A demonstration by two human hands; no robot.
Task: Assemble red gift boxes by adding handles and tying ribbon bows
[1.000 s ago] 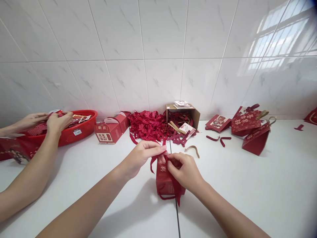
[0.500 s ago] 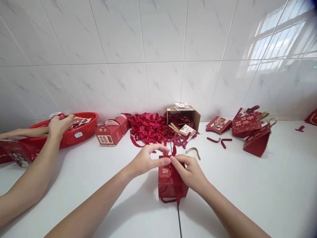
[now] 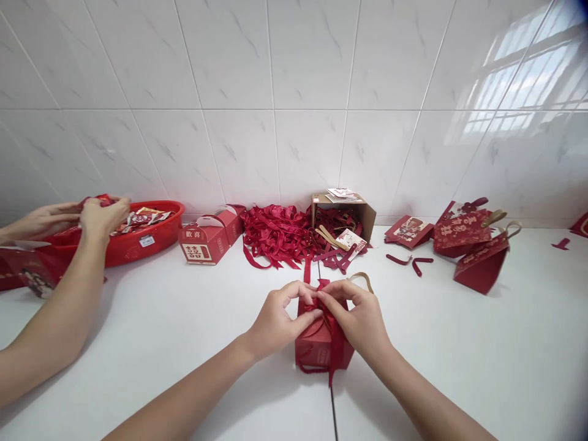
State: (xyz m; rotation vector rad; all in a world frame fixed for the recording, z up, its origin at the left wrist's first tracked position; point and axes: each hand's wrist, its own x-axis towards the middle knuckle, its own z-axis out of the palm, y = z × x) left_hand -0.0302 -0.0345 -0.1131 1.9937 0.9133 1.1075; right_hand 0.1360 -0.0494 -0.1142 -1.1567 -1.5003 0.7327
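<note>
A red gift box (image 3: 316, 346) with pale lettering stands on the white table in front of me, a dark cord handle low on its near side. Red ribbon (image 3: 337, 343) lies across its top, one tail hanging down the near face and another reaching away toward the back. My left hand (image 3: 282, 315) is at the left of the box top, thumb and fingers closing on the ribbon. From the right, my right hand (image 3: 361, 312) pinches the ribbon between thumb and forefinger. Fingers partly cover the place where the ribbon crosses.
A heap of red ribbons (image 3: 278, 236) lies by the wall, beside an open cardboard box (image 3: 367, 217) of straps and cards. Red boxes (image 3: 202, 242) stand left of it; more boxes (image 3: 480, 269) are at right. A co-worker's hands (image 3: 98, 217) work over a red basin (image 3: 156, 242).
My left hand's fingers have come down and closed in on the ribbon, nearer my right hand. The co-worker's hands have shifted slightly over the basin. The view has moved a little.
</note>
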